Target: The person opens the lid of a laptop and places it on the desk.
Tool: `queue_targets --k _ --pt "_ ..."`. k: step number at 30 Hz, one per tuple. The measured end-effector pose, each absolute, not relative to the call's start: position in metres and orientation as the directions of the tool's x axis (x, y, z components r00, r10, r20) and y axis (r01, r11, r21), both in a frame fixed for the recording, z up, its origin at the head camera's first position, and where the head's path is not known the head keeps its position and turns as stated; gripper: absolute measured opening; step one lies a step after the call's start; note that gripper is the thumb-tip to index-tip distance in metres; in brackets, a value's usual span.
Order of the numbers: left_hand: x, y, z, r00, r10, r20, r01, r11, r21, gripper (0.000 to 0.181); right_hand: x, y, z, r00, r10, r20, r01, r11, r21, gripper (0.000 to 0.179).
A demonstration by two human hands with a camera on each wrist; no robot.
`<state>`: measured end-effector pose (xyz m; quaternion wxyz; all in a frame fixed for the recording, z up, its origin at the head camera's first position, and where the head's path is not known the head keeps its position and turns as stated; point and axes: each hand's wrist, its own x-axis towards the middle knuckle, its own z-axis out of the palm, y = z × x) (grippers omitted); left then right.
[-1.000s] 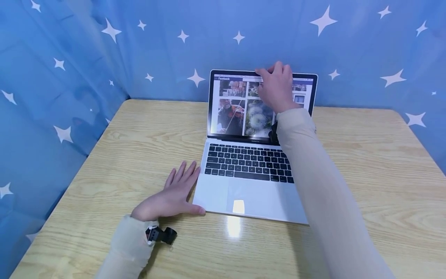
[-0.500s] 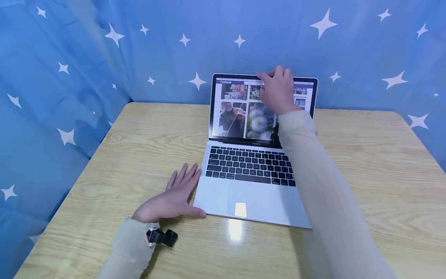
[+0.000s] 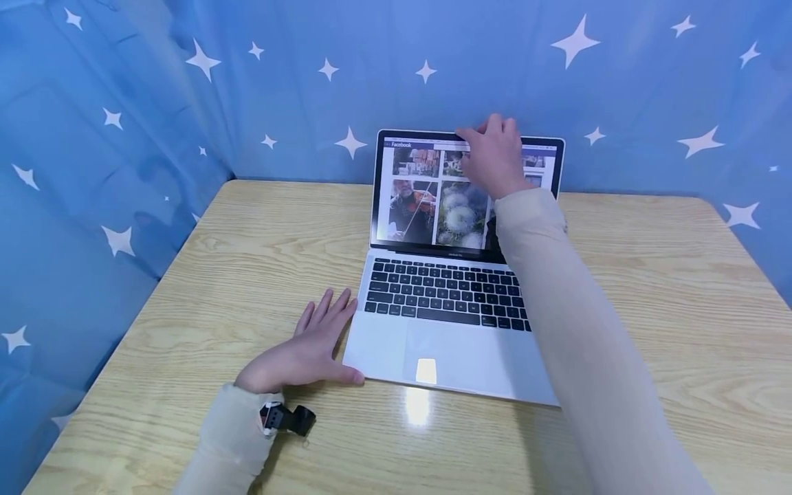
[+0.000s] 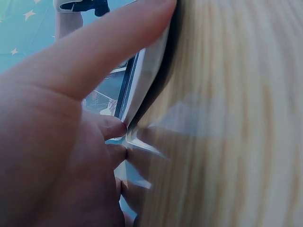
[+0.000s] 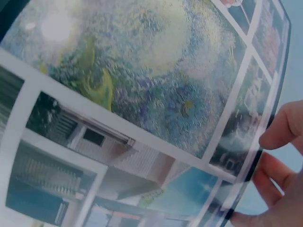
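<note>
An opened laptop (image 3: pixel 377 347) stands on the table, its lid tilted back and its screen (image 3: pixel 411 216) lit with a page of photos. My right hand (image 3: pixel 497 161) pinches the top edge of the lid, thumb on the front and fingers over the back; the right wrist view shows this hand (image 5: pixel 289 184) at the screen's edge. Spread along the laptop's left side is my left hand (image 3: pixel 306 354), fingers straight, thumb at the front left corner. In the left wrist view its thumb (image 4: pixel 109 52) lies along the laptop's edge. My right sleeve hides the keyboard's right part.
The laptop rests on a light wooden table (image 3: pixel 260 234). Behind and to the left hangs a blue curtain (image 3: pixel 297 103) with white stars. A black wrist camera (image 3: pixel 287 418) sits at my left wrist.
The head view has shifted slightly, so the scene sits a little lower. My right forearm has edged slightly right. Both hands keep their places on the laptop, and the lid's angle looks the same.
</note>
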<state>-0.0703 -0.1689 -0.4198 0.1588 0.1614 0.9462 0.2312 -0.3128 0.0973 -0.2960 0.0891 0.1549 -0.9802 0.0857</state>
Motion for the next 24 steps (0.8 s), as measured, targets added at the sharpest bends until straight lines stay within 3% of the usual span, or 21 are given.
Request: queue_targets --k 8,24 --pt "-0.0691 -0.1702 -0.4184 -0.900 0.376 -0.218 0.224 0.831 0.509 0.122 -0.3142 0.0989 -0.2994 -0.944 -0.288 0.159 -0.315 0.933 -0.176 0.054" --pt "-0.0699 -0.1702 -0.4204 -0.905 0.374 -0.205 0.237 0.840 0.487 0.124 -0.3151 0.1012 -0.3028 -0.932 -0.323 0.166 -0.340 0.936 -0.088 0.054"
